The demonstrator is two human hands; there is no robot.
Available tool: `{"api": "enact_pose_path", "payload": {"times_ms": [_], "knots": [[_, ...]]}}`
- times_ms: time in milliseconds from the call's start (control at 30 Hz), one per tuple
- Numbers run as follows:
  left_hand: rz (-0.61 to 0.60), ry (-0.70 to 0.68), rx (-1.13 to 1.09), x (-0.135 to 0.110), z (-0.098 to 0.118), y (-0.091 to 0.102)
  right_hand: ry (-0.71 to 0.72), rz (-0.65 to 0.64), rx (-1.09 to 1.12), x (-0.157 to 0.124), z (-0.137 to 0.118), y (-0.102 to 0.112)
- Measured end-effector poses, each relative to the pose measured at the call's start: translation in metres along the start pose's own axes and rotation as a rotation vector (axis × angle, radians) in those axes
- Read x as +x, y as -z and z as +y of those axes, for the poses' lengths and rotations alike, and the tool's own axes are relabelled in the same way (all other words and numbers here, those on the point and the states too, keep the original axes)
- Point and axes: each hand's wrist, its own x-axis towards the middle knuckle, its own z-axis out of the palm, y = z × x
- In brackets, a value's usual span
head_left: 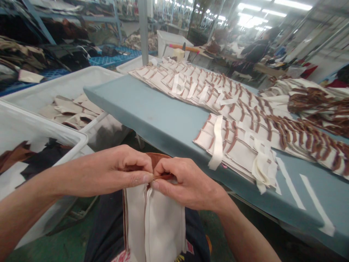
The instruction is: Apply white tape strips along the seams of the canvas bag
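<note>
Over my lap I hold a stack of white pieces with a brown leather top edge (155, 222). My left hand (120, 171) pinches its upper edge from the left, thumb and fingers pressed together. My right hand (185, 182) pinches the same edge from the right, fingertips almost touching the left thumb. A thin white strip hangs down the front of the stack between my hands.
A blue-grey table (158, 116) to my right carries rows of overlapping white and brown pieces (240, 109) and loose white strips (313, 203). White plastic bins (68, 83) with more pieces stand on my left. Another person (256, 51) works at the far end.
</note>
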Motion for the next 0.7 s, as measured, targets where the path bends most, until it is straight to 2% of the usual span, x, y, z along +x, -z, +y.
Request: {"api": "enact_pose_path", "payload": {"times_ms": [100, 267, 400, 567, 700], "knots": [[-0.002, -0.003, 0.024, 0.0, 0.002, 0.0, -0.006, -0.006, 0.013, 0.0, 0.0, 0.0], [0.059, -0.028, 0.147, -0.005, 0.004, -0.004, -0.014, -0.012, -0.001, -0.001, 0.0, -0.001], [0.089, -0.097, 0.207, -0.006, 0.003, -0.012, 0.015, -0.008, -0.007, -0.002, 0.001, -0.001], [0.262, -0.217, 0.323, -0.004, 0.002, -0.025, 0.053, 0.033, -0.033, -0.004, 0.001, -0.002], [0.306, -0.236, 0.295, -0.007, 0.001, -0.031, 0.086, 0.055, -0.098, -0.007, 0.001, -0.004]]}}
